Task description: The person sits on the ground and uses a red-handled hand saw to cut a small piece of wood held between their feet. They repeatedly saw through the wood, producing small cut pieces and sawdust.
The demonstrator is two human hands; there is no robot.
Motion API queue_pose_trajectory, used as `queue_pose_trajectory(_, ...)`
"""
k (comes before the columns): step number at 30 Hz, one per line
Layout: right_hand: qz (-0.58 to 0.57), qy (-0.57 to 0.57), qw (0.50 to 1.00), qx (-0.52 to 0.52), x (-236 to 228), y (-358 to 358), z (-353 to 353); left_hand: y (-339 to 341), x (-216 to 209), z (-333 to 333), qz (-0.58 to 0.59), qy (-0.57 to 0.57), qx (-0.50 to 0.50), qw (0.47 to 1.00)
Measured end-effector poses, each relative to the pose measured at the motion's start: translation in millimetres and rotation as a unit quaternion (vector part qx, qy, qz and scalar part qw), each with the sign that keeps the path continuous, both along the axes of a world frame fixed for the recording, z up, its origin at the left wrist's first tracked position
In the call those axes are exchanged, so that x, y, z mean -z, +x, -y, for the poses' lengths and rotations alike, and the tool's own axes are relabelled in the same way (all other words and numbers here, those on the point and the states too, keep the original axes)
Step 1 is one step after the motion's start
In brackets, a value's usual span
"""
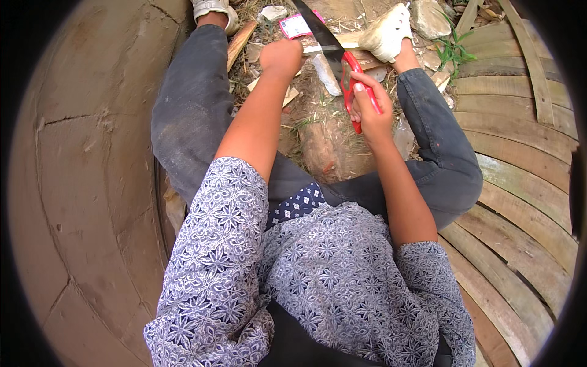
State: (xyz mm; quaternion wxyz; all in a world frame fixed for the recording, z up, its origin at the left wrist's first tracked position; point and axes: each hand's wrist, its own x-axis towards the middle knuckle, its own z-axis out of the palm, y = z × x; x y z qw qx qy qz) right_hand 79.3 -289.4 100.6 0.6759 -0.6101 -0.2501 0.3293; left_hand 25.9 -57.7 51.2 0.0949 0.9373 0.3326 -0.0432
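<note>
Handsaw (pixel 335 56) in curled right grip (pixel 371 111)

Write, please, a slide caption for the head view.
Right hand holds a red-handled saw, its blade over a pale wooden strip by the left hand.

My operator here wears a shirt (pixel 330 263) in navy/white floral print, w/ short slvs (pixel 214 244) in same pattern. Trousers (pixel 189 110) dk grey, pale dust on L leg. Shoe (pixel 385 37) on R foot off-white. Navy cloth (pixel 299 205) at waist, white motifs. Black fabric (pixel 306 342) below, poss. apron; I can't tell.
</note>
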Motion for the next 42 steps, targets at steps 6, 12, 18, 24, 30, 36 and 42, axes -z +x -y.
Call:
queue_pose_trajectory(6,0.011,-0.017,1.000,-0.004,-19,-1,-8,-3,-1,-2,-0.007,-0.038,-0.007,0.999)
queue_pose_trajectory(12,0.019,-0.046,0.998,-0.025,-28,2,-9,-3,5,1,-0.036,-0.054,-0.015,0.998)
queue_pose_trajectory(18,0.022,-0.044,0.999,0.004,-27,-1,4,-6,3,19,-0.023,-0.012,0.005,1.000)
queue_pose_trajectory(24,0.023,-0.010,0.999,0.025,-26,-9,9,-10,11,11,-0.026,-0.006,0.005,1.000)
queue_pose_trajectory(30,0.084,-0.030,0.996,0.023,-18,-6,4,-9,14,13,-0.011,0.007,0.010,1.000)
queue_pose_trajectory(36,0.098,-0.047,0.994,0.010,-23,-3,3,-11,16,13,0.001,0.019,0.009,1.000)
queue_pose_trajectory(42,0.085,-0.074,0.994,-0.013,-38,0,0,-9,14,14,-0.001,0.014,0.010,1.000)
